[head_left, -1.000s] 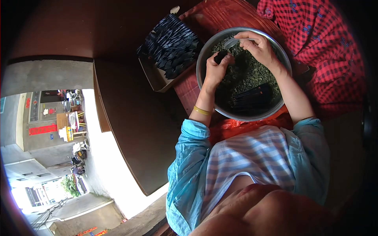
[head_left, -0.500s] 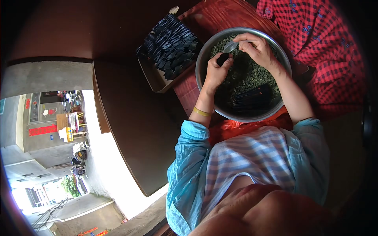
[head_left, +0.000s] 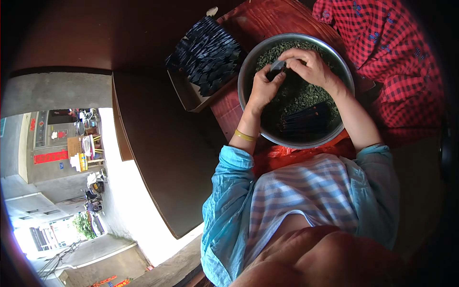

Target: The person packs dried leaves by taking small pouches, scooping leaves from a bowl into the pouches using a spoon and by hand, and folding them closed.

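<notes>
A wide metal basin [head_left: 245, 64] holds dried green leaf bits that look like tea [head_left: 308, 86]. Over it, my left hand [head_left: 267, 88] pinches a small black packet [head_left: 271, 74] upright between thumb and fingers. My right hand [head_left: 308, 67] is closed on a clear plastic spoon [head_left: 277, 65], whose bowl is tipped at the packet's top; the handle is mostly hidden by my fingers. On the leaves at the basin's near side lies a fanned stack of flat black packets [head_left: 306, 119].
Left of the basin, a cardboard box [head_left: 193, 103] is heaped with many black packets [head_left: 208, 57]. The basin stands on a reddish wooden table [head_left: 267, 19]. Red-and-black checked cloth [head_left: 392, 62] lies to the right. A red plastic bag [head_left: 277, 155] shows below the basin.
My right hand has moved slightly left and down, bringing the spoon from above the black packet to its top. My left hand stays nearly in place.
</notes>
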